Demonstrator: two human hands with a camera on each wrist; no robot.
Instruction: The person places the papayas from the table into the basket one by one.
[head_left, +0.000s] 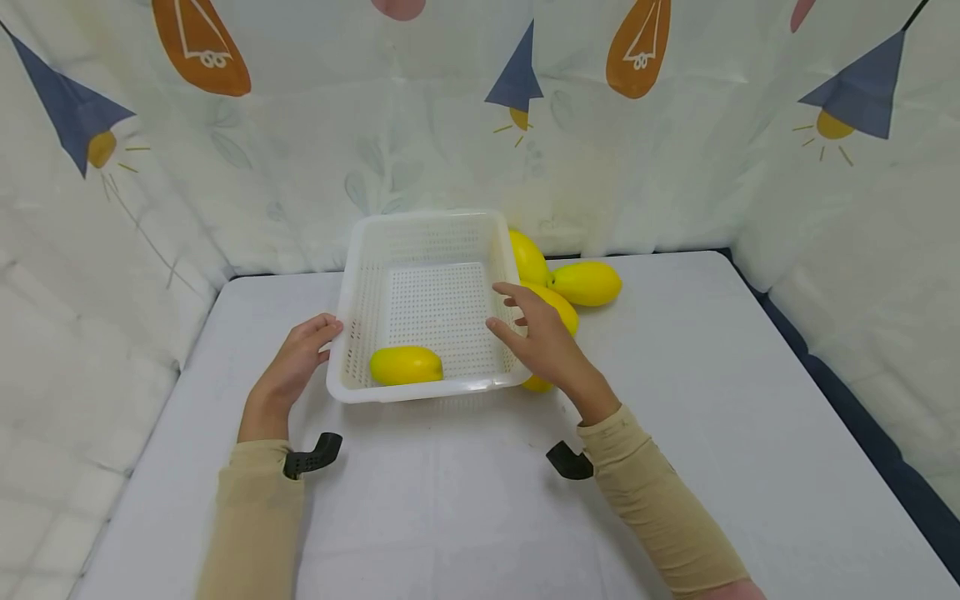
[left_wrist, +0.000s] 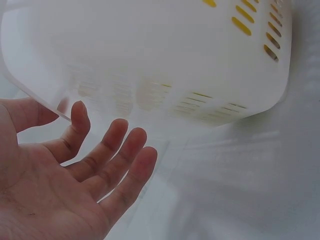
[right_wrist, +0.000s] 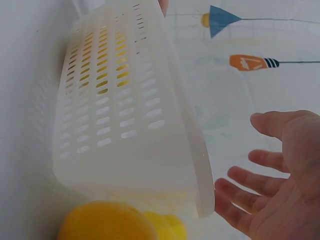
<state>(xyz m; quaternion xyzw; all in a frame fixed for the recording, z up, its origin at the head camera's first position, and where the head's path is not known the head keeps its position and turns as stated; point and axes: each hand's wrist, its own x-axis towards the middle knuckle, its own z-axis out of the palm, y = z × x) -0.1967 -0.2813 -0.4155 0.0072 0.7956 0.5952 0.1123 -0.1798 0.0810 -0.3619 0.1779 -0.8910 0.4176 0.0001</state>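
"What's around you?"

"A pale cloth wall point(head_left: 450, 154) hangs ahead of my hands, and a white table point(head_left: 450, 517) spreads beneath them."

"The biggest thing within reach?"

"The basket point(head_left: 437, 304), right between my hands. My left hand point(head_left: 295, 362) pinches its rim, the other fingers loose. My right hand point(head_left: 551, 342) is spread at the opposite rim, gripping nothing."

"And the fruit point(head_left: 406, 366)?"

"One lies in the basket, at the wall nearest me, closer to my left hand. The other fruit point(head_left: 587, 283), at least four, lie outside, beyond and below my right hand, which partly covers them."

"So what are you at?"

"Steadying the basket, I'd judge, with loading just begun or unloading nearly done; I can't tell which. The next move seems to call for a firm left pinch, while my right hand takes the rim or goes to the fruit beside it."

"Do the wrist views add anything?"

"From my left wrist I see my thumb go behind the rim and my forefinger bend in front, plus yellow through the slots point(left_wrist: 241, 26). From my right, most fingers stand off the rim; whether one tip touches, I can't tell. Only the head view shows the basket's inside."
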